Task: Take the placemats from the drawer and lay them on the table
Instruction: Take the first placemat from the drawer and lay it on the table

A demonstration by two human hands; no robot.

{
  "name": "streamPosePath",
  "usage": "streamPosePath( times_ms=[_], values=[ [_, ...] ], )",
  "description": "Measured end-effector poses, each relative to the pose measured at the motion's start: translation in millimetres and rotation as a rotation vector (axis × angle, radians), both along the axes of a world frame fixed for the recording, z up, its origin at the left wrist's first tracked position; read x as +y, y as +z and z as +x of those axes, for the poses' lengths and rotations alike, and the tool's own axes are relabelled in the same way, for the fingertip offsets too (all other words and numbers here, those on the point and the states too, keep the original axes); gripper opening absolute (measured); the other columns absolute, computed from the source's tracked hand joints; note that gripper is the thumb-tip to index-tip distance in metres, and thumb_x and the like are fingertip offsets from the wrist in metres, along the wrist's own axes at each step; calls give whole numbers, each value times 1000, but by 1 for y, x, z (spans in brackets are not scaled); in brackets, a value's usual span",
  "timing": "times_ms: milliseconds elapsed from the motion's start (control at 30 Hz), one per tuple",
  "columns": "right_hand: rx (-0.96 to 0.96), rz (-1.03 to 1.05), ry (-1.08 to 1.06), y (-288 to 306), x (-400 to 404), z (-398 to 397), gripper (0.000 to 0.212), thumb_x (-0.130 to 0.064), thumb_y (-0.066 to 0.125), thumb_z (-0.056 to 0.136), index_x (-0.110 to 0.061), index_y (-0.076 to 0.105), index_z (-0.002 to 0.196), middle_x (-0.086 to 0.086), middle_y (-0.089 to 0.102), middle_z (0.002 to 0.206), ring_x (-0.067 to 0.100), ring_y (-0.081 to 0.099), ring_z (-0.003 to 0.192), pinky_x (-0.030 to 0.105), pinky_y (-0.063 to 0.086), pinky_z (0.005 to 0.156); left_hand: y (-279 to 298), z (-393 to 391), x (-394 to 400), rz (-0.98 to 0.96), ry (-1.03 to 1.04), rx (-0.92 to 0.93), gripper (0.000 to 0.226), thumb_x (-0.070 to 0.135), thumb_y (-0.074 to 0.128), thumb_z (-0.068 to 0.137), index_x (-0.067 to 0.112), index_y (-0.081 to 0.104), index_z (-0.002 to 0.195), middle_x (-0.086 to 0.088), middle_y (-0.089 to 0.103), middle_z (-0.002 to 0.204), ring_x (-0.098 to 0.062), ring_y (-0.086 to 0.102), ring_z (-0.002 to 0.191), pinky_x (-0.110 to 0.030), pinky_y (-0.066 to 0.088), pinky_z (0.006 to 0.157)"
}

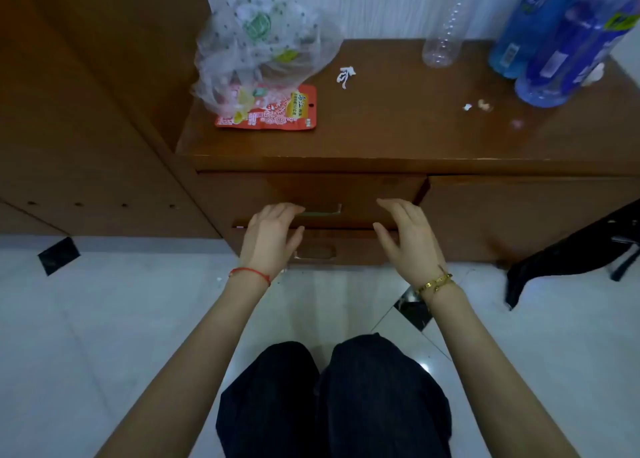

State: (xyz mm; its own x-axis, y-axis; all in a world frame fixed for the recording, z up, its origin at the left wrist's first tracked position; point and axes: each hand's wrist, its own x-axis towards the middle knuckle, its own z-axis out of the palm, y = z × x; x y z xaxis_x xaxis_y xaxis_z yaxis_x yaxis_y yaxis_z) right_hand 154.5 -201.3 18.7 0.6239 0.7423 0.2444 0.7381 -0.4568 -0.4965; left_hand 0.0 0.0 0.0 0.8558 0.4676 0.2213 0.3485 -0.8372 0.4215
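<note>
Two hands reach toward the drawer front, each grip apart and holding nothing: the left hand (272, 236) has relaxed fingers near the metal handle (320, 211) of the upper drawer (311, 194), the right hand (407, 236) hovers just beside it; whether either touches the wood I cannot tell. The drawer looks closed and no placemats are visible, presumably inside; the table (398, 135) above carries a plastic bag (256, 49), an orange packet (277, 111) and blue bottles (561, 38); the whole task seems left: opening, taking, laying.
</note>
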Motion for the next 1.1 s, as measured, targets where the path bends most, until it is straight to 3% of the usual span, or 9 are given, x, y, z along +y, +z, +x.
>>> streamPosePath(
  times_ms=[133,433,600,700,800,867,1033,1100],
  values=[
    [-9,25,-19,-6,4,2,37,-25,54,94,-13,52,129,4,55,127,19,47,120,37,44,99,-11,8,5,-40,18,40,35,19,61,90,16,61,125,-2,62,124,-27,54,110,-40,46,88],
    [-43,5,-38,-7,0,-11,37,-25,54,93,-14,52,129,4,56,126,19,47,118,36,44,96,-13,2,-3,-90,15,-51,24,15,66,87,11,67,111,-6,65,109,-25,55,96,-34,49,79],
    [-86,18,-40,-5,-9,-37,34,-18,57,93,-9,56,125,8,59,116,24,53,109,12,22,94,-18,-28,-22,-100,-18,-53,28,15,65,88,13,66,116,-5,64,113,-22,54,100,-27,43,81],
    [-104,41,-33,-4,-23,-56,33,-19,56,93,-10,55,125,6,59,115,22,52,108,24,35,100,-19,-48,-34,-100,-44,-53,30,14,64,89,13,66,118,-4,63,114,-22,54,100,-29,44,84],
    [-118,88,-53,-2,-38,-76,30,-19,55,94,-11,56,123,5,58,114,18,50,105,32,47,88,-21,-69,-47,-89,-74,-61,28,14,65,88,12,67,116,-5,64,112,-22,54,98,-29,45,84],
    [-128,109,-57,0,-48,-89,27,-18,55,93,-11,58,119,5,58,111,18,50,101,32,48,84,-22,-85,-56,-88,-101,-75,28,12,66,87,12,68,115,-5,65,110,-23,55,97,-27,43,82],
    [-129,124,-74,0,-75,-120,27,-17,57,93,-11,59,119,4,58,111,18,52,102,26,42,90,-20,-124,-79,-106,-145,-101,33,12,67,87,14,66,120,-2,67,115,-21,57,103,-34,50,88],
    [-137,137,-98,2,-80,-125,30,-17,57,93,-11,57,122,4,58,115,18,50,107,24,40,94,-9,-133,-83,-98,-120,-178,31,11,67,88,14,66,120,0,66,115,-16,56,103,-25,46,90]
  ],
)
